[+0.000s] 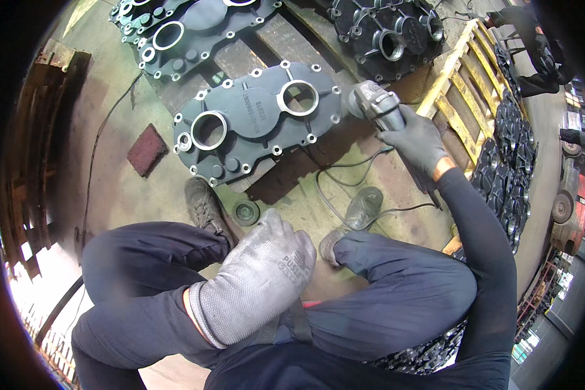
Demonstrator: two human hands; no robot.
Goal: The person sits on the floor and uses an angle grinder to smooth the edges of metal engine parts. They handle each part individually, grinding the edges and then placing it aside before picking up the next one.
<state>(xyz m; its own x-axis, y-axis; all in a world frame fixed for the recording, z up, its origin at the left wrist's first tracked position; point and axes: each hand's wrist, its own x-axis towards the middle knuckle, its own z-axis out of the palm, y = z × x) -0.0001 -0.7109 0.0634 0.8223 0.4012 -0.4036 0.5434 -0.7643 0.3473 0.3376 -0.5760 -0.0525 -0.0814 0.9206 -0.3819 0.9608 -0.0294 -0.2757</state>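
My right hand [416, 140], in a dark grey glove, is wrapped round the body of an angle grinder [385, 109]. The grinder's disc end is close to the right end of a dark grey metal cover plate [257, 107]; whether it touches cannot be made out. This plate lies flat on a wooden pallet, with two large round openings and bolt holes along its rim. My left hand [266, 276], in a light grey glove, is closed in a fist above my lap. Its curled fingers are partly hidden, and nothing shows sticking out of them.
More metal covers [198, 29] lie at the far left, and a black housing [390, 39] stands at the far right. A cable [344, 175] loops between my feet. A red-brown pad [147, 150] and a round disc [247, 212] lie on the floor. A yellow pallet [458, 84] is at right.
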